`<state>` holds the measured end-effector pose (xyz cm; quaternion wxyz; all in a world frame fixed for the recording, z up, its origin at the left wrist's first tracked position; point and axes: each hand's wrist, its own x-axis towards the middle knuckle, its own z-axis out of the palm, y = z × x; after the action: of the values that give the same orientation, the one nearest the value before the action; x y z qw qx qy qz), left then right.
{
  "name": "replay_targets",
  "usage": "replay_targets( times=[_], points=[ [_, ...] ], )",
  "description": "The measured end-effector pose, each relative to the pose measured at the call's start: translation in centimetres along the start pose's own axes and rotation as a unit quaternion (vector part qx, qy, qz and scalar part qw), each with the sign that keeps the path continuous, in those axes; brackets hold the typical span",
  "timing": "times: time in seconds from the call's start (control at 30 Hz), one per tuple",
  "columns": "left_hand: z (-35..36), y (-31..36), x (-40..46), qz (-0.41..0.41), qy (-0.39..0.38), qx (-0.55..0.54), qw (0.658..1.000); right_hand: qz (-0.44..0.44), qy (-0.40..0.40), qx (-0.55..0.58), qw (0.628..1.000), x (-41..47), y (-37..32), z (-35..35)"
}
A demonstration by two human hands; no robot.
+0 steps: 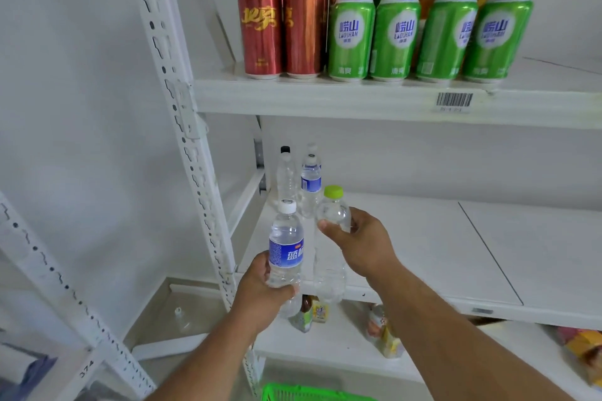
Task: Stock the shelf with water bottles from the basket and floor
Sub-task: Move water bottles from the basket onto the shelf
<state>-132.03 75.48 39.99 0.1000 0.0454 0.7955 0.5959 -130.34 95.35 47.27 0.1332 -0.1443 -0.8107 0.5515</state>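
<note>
My left hand (260, 293) grips a water bottle with a blue label and white cap (286, 247) by its lower half, upright, in front of the middle shelf (423, 254). My right hand (358, 241) grips the shoulder of a clear bottle with a green cap (330, 257), just to the right of the first. Both bottles hang at the shelf's front left edge. Three water bottles (306, 182) stand at the shelf's back left corner. A green basket (303, 393) shows at the bottom edge.
The upper shelf (325, 98) holds red cans (280, 13), green cans (423, 36) and glass bottles behind them. A white slotted upright (185, 127) stands left of the shelves. The lower shelf carries several small drink bottles (312, 312) and packets (583, 348). One clear bottle (182, 319) lies at lower left.
</note>
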Motion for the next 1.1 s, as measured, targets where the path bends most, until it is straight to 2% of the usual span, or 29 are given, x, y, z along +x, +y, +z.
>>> replay_targets(
  times=[0.23, 0.8, 1.1],
  points=[
    [-1.3, -0.3, 6.1, 0.011, -0.015, 0.009, 1.000, 0.020, 0.025, -0.023, 0.999, 4.3, -0.2, 2.8],
    [0.7, -2.3, 20.0, 0.008, 0.024, 0.018, 0.999, 0.066, 0.006, -0.004, 0.998, 16.7, 4.0, 6.7],
    [2.2, -4.7, 25.9, 0.009, 0.059, 0.016, 0.998, 0.059, 0.002, 0.002, 0.998, 21.2, 5.7, 8.8]
  ],
)
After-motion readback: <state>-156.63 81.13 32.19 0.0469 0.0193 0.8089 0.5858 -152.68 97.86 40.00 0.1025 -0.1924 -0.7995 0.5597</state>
